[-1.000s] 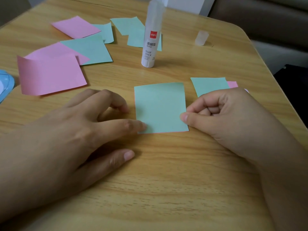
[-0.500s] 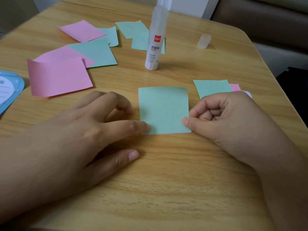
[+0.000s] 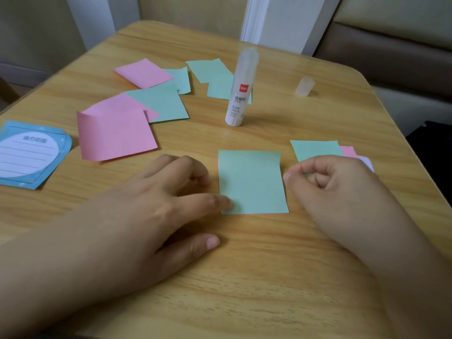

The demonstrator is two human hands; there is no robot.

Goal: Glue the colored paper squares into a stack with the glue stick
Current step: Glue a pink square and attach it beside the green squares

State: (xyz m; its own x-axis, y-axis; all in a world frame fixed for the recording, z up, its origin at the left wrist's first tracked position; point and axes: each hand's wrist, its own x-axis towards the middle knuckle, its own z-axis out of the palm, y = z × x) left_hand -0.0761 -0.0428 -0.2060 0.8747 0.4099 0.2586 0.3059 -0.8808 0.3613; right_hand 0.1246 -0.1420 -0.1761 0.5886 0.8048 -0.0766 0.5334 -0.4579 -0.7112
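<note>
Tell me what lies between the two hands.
The green square lies between the left hand and the right hand, seen in the head view.

One head-worn wide-angle view looks forward and down, close over the wooden table (image 3: 244, 277)

We see a green paper square (image 3: 252, 182) lying flat on the light wooden table (image 3: 244, 277) between our left hand (image 3: 156, 206) and right hand (image 3: 335, 189). Beyond it stands an upright white glue stick (image 3: 241, 94), its clear plastic cap (image 3: 304, 86) to the right. Scattered pink and green paper squares (image 3: 137, 111) lie beyond the left hand, with a blue notepad (image 3: 29, 152) further left.
</note>
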